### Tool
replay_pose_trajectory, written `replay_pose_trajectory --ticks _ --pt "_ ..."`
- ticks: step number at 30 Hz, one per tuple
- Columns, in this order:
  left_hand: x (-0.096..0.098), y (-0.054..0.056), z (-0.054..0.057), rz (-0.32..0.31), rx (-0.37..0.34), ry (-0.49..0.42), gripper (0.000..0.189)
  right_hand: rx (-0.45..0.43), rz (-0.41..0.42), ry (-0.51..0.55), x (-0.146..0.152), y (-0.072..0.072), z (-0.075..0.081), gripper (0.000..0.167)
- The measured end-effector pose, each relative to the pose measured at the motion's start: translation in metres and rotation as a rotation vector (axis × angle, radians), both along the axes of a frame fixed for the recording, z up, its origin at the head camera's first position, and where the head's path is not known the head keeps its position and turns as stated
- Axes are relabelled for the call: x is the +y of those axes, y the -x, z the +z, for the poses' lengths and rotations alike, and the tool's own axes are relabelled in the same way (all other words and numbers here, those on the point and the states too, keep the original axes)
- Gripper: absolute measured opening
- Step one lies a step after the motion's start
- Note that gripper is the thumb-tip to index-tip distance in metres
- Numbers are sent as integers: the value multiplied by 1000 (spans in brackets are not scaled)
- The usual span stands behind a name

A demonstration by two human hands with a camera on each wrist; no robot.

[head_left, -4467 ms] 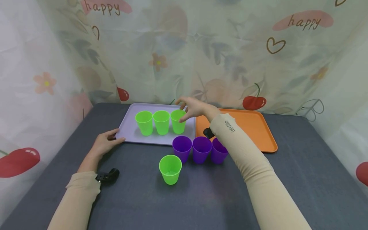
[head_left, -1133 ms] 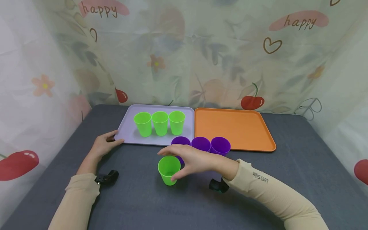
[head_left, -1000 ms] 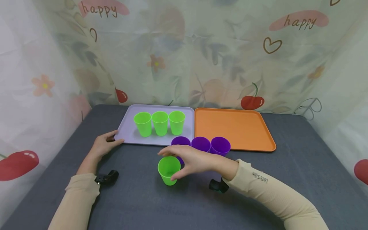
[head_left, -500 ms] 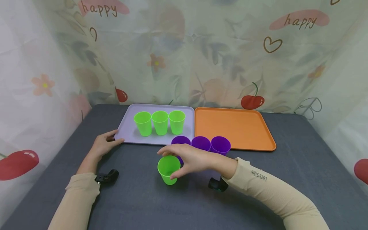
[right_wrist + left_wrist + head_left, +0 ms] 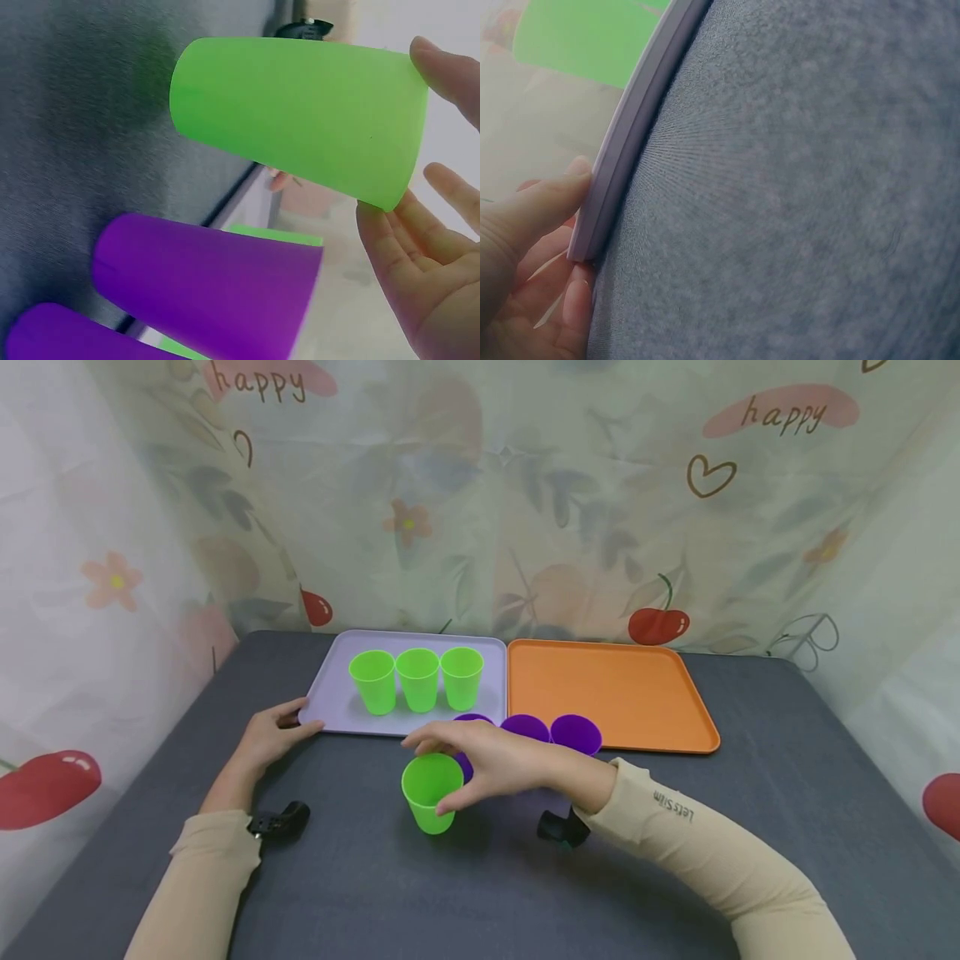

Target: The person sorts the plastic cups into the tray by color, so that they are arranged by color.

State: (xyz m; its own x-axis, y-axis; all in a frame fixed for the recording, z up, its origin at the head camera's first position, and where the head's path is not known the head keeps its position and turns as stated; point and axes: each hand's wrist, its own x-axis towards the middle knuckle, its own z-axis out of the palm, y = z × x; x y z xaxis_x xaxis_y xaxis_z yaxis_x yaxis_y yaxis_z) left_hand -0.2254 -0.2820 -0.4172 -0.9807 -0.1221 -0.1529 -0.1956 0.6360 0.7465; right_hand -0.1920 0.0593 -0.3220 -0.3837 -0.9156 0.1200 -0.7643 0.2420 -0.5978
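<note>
My right hand grips a green cup near its rim, thumb on the near side and fingers on the far side. In the right wrist view the same cup shows thumb and fingertips right at its rim. At the near left corner of a lavender tray, my left hand pinches the edge; the left wrist view has the thumb on the tray's rim and fingers around the corner. On that tray three green cups stand upright in a row.
An orange tray lies against the lavender tray's right side. Three purple cups stand in a row in front of the trays, partly hidden behind my right hand. A patterned curtain rises behind the dark table.
My right hand came from the rightmost cup on the lavender tray to the near green cup. Over the last half second, hand and cup shifted slightly left and up. The left hand stayed put.
</note>
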Motion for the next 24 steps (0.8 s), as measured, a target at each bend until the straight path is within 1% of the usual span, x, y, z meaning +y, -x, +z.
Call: replay_pose_trajectory --ticks 4,12,16,21,24 --pt "0 0 0 5 -3 -1 73 2 -6 23 -2 4 7 70" --pt "0 1 0 13 -3 0 74 -36 -28 47 -12 11 23 70" --pt "0 0 -1 15 -3 -1 73 -36 -35 70 -22 18 31 68" --pt "1 1 -1 19 5 4 74 -93 -62 76 -34 27 41 67" --pt "1 1 0 21 5 3 74 -106 -87 76 -43 34 46 66"
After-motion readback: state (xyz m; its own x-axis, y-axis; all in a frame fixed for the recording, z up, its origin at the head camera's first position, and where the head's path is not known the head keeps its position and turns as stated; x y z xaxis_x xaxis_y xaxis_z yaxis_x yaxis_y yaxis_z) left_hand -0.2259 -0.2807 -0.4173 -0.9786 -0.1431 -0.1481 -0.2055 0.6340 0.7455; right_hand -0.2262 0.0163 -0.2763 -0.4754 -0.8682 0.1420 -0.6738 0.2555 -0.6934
